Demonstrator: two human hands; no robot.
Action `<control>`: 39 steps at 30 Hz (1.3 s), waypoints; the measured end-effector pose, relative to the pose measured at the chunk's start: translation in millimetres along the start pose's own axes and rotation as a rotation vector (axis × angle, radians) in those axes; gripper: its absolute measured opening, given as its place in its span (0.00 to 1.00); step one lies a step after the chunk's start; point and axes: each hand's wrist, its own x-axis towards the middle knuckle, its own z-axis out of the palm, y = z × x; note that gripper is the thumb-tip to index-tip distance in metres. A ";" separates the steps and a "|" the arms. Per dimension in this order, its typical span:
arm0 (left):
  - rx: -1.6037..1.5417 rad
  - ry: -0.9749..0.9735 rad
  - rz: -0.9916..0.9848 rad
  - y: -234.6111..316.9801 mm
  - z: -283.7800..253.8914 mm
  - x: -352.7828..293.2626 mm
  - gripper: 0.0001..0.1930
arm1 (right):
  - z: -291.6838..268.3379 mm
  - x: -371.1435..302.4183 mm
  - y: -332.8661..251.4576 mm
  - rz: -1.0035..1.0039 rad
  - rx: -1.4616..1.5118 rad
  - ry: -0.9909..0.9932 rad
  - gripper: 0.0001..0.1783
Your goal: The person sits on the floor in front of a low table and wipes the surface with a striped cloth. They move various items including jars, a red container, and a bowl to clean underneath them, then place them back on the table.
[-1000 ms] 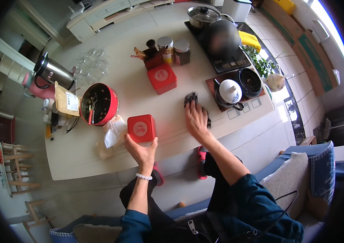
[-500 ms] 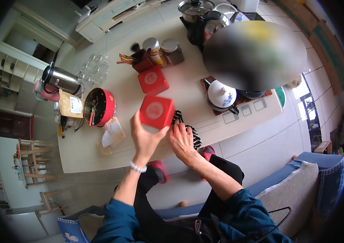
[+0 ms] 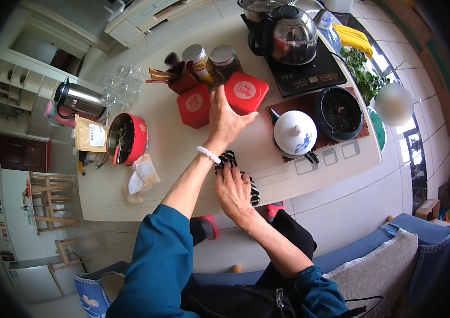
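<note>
My left hand point(image 3: 227, 123), a pale bracelet at its wrist, reaches across the table. Its thumb and fingers are around the near side of a square red tin point(image 3: 245, 92) with a round pale emblem on the lid. A second red tin point(image 3: 193, 106) stands just to the left of it, beside my fingers. Nearer the front edge, my right hand point(image 3: 234, 192) presses down on a bunched black-and-white striped cloth point(image 3: 254, 192). Its fingers are bent over the cloth, with part of it showing beyond them.
A white lidded teapot point(image 3: 295, 132) and a dark bowl point(image 3: 339, 114) stand on a brown mat at right. Behind them, a glass kettle point(image 3: 295, 40) rests on a black hotplate point(image 3: 309, 74). Lidded jars point(image 3: 226, 62) stand behind the tins; a red round box point(image 3: 139, 139) is at left.
My left hand has carried the red tin away from me and set it beside the other tin. My right hand stays on the striped cloth. A grey blur no longer covers the kettle area.
</note>
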 end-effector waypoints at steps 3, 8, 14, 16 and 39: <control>-0.032 -0.081 -0.036 -3.3 -0.9 10.2 0.52 | -0.2 1.9 -1.2 0.005 -0.009 -0.025 0.19; 0.099 -0.243 0.015 -11.4 -9.2 24.0 0.44 | 0.6 3.1 -2.1 0.003 -0.006 -0.021 0.19; 0.272 -0.416 -0.030 1.6 -17.5 39.3 0.31 | 2.2 3.7 -3.5 -0.001 -0.023 -0.031 0.20; 0.343 -0.395 0.022 1.9 -18.7 40.0 0.29 | 1.9 3.9 -2.6 -0.004 -0.033 -0.028 0.20; 0.126 0.123 0.143 -52.0 -48.3 -8.0 0.33 | 1.7 7.3 -4.1 0.030 0.054 -0.064 0.21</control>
